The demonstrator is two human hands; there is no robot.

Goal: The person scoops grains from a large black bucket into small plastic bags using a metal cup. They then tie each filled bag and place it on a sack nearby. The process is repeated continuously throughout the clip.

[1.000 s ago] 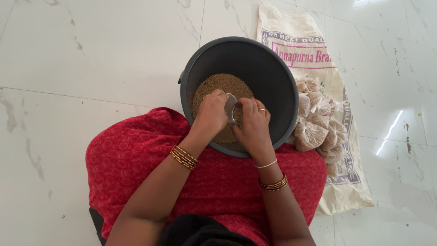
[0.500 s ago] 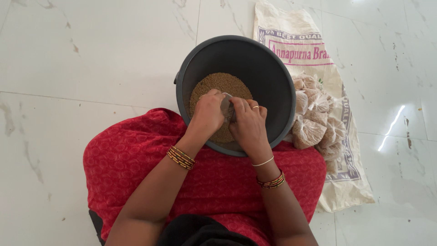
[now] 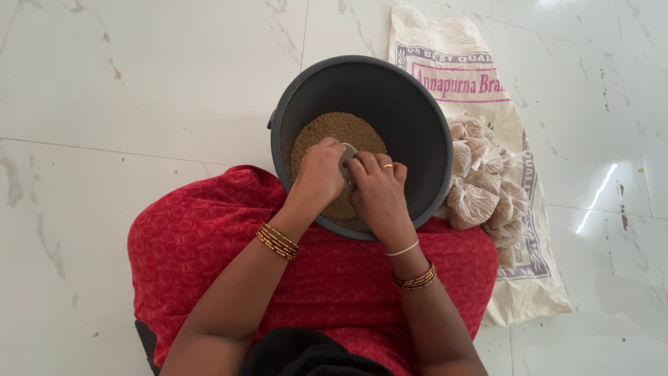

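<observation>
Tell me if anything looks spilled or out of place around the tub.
Nothing stands out. The grain lies inside the grey tub, with none visible on the floor. The filled packets sit heaped on the sack beside it. Both hands meet over the grain around a small object.

cam: 1 head view | faces straight down | close over lap, tub (image 3: pixel 299 111) | floor (image 3: pixel 139 83)

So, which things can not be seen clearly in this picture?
Head view:
- The small grey object between left hand and right hand: fingers cover most of it.
- The tub near rim: hidden by hands.
- Packets: contents too small.
- Sack: partly under packets.
</observation>
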